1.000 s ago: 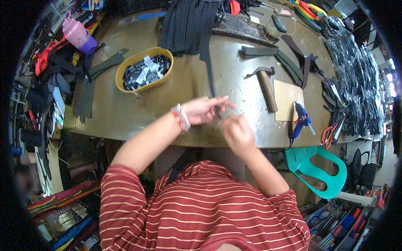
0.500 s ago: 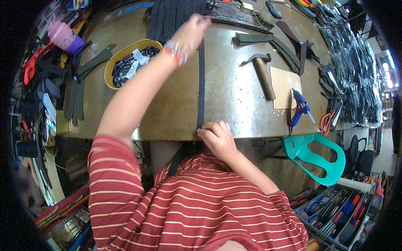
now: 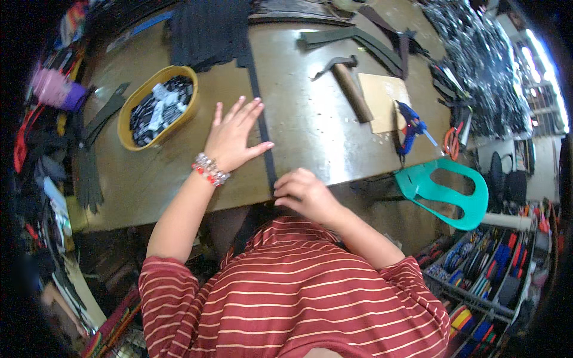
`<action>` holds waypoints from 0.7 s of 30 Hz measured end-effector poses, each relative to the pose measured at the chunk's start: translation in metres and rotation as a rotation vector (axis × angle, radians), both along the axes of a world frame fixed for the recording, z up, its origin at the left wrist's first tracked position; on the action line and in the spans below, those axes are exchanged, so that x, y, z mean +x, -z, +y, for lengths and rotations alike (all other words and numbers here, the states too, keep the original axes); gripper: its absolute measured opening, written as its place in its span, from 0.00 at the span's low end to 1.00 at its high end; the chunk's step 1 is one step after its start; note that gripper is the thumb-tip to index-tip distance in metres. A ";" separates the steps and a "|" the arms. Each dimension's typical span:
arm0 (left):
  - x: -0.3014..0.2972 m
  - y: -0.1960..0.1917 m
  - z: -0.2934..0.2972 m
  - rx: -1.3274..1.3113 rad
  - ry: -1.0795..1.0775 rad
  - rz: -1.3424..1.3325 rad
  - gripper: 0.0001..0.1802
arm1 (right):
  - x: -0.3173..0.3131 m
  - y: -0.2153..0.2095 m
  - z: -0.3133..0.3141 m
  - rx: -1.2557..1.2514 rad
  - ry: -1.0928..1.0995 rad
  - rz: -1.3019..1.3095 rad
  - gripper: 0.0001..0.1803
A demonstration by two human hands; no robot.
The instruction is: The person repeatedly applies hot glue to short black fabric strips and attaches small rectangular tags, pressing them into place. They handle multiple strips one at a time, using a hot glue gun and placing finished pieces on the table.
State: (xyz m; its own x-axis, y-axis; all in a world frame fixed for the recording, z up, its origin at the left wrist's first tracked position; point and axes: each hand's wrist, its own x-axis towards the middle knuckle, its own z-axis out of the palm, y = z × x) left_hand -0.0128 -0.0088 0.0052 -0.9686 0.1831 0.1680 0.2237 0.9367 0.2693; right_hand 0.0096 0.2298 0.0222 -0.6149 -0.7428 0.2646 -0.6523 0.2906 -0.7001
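Note:
A long black webbing strap (image 3: 267, 149) runs from the far side of the table down to the near edge. My left hand (image 3: 234, 137) is open, its fingers spread across the tabletop beside the strap; the fingertips and thumb reach over to it. A beaded bracelet (image 3: 209, 169) circles that wrist. Close to the table's near edge, my right hand (image 3: 310, 196) is loosely curled, with its thumb and fingers apart and the tips at the strap's right side. At the far end lies a dense row of black straps (image 3: 209, 33), next to the long one.
A yellow basin (image 3: 192, 89) of small black pieces and white labels stands left on the table (image 3: 179, 197). Right lie a hammer (image 3: 352, 92), a board (image 3: 388, 98), a blue glue gun (image 3: 410, 128) and orange-handled scissors (image 3: 452, 143). A teal chair (image 3: 471, 203) stands below the table edge.
My left hand has come back from the far straps toward me and spread out beside the long strap. My right hand stays near the table edge, its fingers loosened. The view has shifted.

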 end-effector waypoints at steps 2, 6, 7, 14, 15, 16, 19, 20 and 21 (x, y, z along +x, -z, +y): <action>0.001 0.001 -0.001 -0.012 -0.012 -0.007 0.45 | -0.016 -0.006 0.040 -0.129 0.440 0.023 0.11; 0.002 0.003 -0.001 0.006 -0.008 0.008 0.44 | -0.094 0.012 0.146 -0.402 1.345 0.354 0.31; 0.001 0.003 -0.001 0.003 -0.012 0.008 0.44 | -0.110 0.017 0.167 -0.056 1.261 0.269 0.30; 0.003 0.003 -0.001 -0.007 -0.012 0.020 0.44 | -0.193 -0.088 0.175 0.875 0.966 0.047 0.26; 0.003 0.004 -0.001 -0.010 -0.019 0.022 0.44 | -0.190 -0.105 0.159 1.004 0.855 0.174 0.25; 0.003 0.005 -0.001 0.008 -0.012 0.018 0.44 | -0.189 -0.119 0.141 1.174 0.792 0.305 0.24; 0.003 0.007 -0.002 0.034 -0.025 0.015 0.46 | -0.152 -0.107 0.070 0.694 0.617 0.505 0.21; 0.003 0.008 -0.002 0.029 -0.032 0.015 0.47 | -0.138 -0.099 0.050 0.574 0.456 0.217 0.18; 0.003 0.008 -0.002 0.026 -0.033 0.004 0.48 | -0.122 -0.083 0.029 0.426 0.294 0.137 0.16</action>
